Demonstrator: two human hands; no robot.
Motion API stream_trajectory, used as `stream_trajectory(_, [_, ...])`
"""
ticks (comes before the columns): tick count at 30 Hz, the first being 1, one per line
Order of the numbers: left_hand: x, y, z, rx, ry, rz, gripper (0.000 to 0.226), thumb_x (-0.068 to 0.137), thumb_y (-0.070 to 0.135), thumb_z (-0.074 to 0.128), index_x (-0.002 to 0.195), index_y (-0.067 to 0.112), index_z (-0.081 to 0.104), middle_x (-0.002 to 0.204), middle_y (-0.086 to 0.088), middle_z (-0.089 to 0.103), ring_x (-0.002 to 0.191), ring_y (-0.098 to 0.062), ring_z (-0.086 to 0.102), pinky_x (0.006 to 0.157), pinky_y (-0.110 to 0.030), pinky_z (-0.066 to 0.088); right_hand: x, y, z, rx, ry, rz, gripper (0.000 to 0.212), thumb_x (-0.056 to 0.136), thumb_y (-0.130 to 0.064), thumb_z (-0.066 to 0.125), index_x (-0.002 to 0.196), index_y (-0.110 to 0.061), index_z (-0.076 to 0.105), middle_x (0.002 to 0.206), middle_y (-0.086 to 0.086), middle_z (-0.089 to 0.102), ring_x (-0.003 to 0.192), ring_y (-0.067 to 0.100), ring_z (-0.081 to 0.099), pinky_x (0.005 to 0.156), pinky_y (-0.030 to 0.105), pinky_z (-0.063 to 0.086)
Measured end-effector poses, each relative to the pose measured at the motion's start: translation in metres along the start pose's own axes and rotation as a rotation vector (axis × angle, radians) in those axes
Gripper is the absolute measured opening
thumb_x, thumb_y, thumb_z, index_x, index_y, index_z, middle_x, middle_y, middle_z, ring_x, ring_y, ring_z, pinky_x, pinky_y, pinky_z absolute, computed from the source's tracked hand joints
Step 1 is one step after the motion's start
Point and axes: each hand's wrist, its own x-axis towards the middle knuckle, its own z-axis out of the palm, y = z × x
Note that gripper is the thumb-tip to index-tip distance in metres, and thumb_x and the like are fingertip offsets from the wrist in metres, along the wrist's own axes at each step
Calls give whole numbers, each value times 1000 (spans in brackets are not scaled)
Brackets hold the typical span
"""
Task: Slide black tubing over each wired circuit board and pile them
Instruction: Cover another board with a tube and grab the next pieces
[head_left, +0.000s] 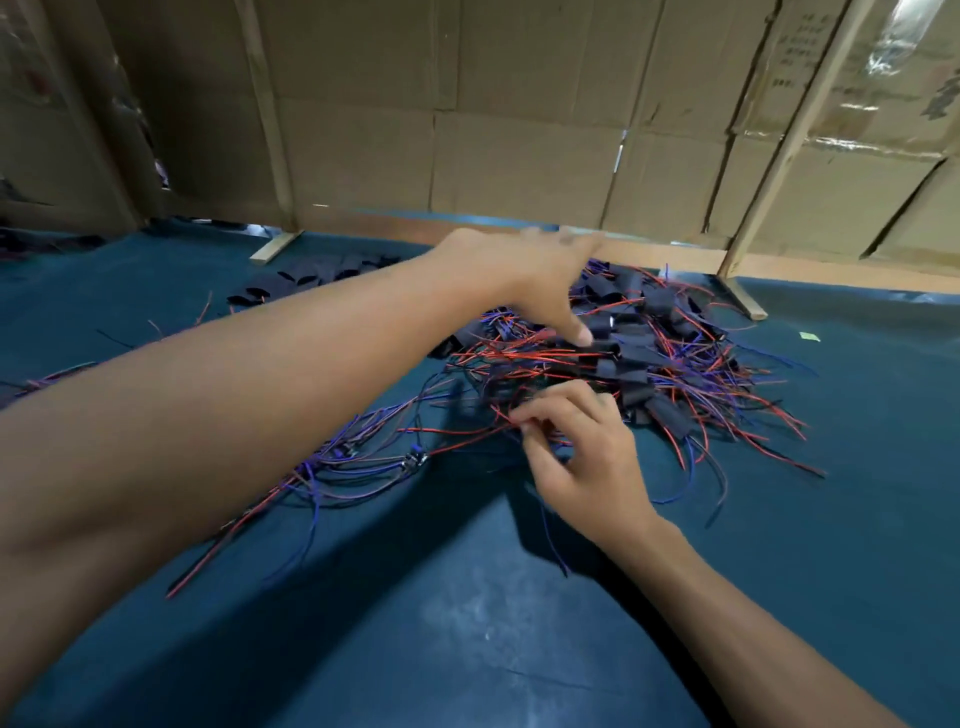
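Wires (470, 434) pinched in right grip (582, 457)

Single head-worn wide-angle view, no second view to share scene. Looks forward and down from above person's own arms, close over desk (467, 623). Fingers (540, 415) sit near frame centre; beyond fingers, cardboard wall (519, 130) fills upper half. Edges bend from lens distortion; forearms enter from lower left and lower right.
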Motion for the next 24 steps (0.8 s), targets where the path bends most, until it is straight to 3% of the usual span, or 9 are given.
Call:
stream_trajectory(1, [-6, -5, 0, 61, -111, -54, 95, 84, 63, 68, 157, 23, 23, 158, -8, 37, 140, -31, 41, 112, -45, 37, 0, 1, -1, -10, 17, 45, 15, 82, -4, 69, 93, -14, 74, 94, -3, 65, 82, 12, 62, 77, 42, 43])
stream_trajectory(2, [-17, -14, 1, 78, -188, -76, 81, 86, 64, 65, 150, 20, 39, 149, -7, 47, 132, -30, 49, 103, -38, 42, 0, 1, -1, -21, 25, 84, 14, 83, -5, 69, 93, -14, 73, 94, -4, 65, 78, 11, 60, 78, 41, 44])
stream_trajectory(4, [-47, -37, 8, 52, -305, -68, 47, 88, 60, 64, 110, 18, 63, 106, -5, 65, 92, -26, 59, 75, -29, 42, 1, -1, 0, -33, 5, 119, 14, 83, -7, 68, 93, -14, 72, 94, -6, 64, 77, 9, 58, 79, 39, 43])
stream_trajectory(5, [-64, -48, 14, 49, -361, -77, 45, 86, 60, 66, 97, 16, 64, 93, -4, 67, 78, -23, 57, 67, -27, 41, 2, -1, 1, -35, -11, 119, 14, 83, -7, 67, 93, -15, 72, 94, -6, 64, 77, 7, 57, 79, 37, 42])
stream_trajectory(7, [-99, -63, 30, 45, -444, -132, 54, 83, 67, 66, 94, 14, 69, 84, -2, 72, 63, -16, 57, 54, -22, 39, 4, -2, 2, -30, -31, 127, 14, 81, -7, 67, 92, -15, 72, 94, -7, 65, 78, 5, 56, 79, 37, 42])
stream_trajectory(9, [-122, -67, 50, 50, -456, -197, 58, 81, 71, 63, 92, 14, 69, 80, -2, 71, 63, -16, 59, 51, -22, 38, 4, -2, 2, -17, -25, 153, 13, 82, -8, 67, 91, -15, 73, 94, -7, 65, 79, 6, 58, 80, 40, 44])
stream_trajectory(15, [-135, -66, 73, -119, -225, -333, 30, 83, 51, 65, 81, 22, 63, 81, 4, 67, 83, -23, 60, 67, -31, 41, 5, -2, 0, 61, 21, 154, 15, 83, 0, 68, 91, -11, 74, 92, -4, 66, 84, 12, 63, 75, 51, 51])
stream_trajectory(21, [-138, -74, 30, -615, 205, -388, 17, 83, 43, 70, 79, 26, 73, 72, 10, 72, 60, -1, 60, 60, -23, 48, 8, -12, -7, 233, 53, 170, 12, 84, 6, 68, 89, -3, 75, 89, -1, 69, 81, 13, 63, 74, 23, 48])
stream_trajectory(24, [-135, -64, 9, -1001, 495, -269, 8, 89, 20, 71, 86, 13, 71, 79, -2, 77, 73, -8, 71, 71, -17, 53, 8, -17, -7, 245, 52, 156, 13, 86, 1, 68, 94, -3, 77, 89, 2, 69, 81, 14, 63, 75, 18, 46])
